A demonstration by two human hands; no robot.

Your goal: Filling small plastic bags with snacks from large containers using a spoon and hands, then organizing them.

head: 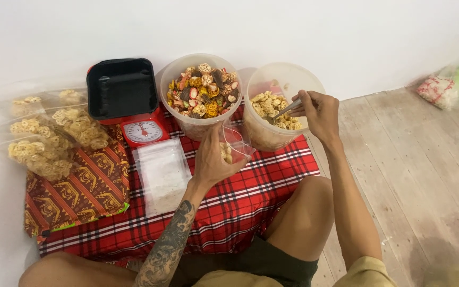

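Free cloth (272,175) btwn hands; tubs (203,90), scale (144,130) crowding the back.

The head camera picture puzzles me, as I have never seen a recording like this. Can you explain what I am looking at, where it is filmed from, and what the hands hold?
There is no machine here: a person sits on the floor, and a camera worn on their head looks down at their own arms and knees. The left hand holds a small clear bag open, with a few pale snacks inside. The right hand holds a metal utensil that dips into a clear tub of pale snacks. Beside it stands a second tub of mixed coloured snacks. To the left is a red kitchen scale with a black tray, a stack of empty clear bags, and filled bags of pale snacks. Most of it rests on a red plaid cloth.
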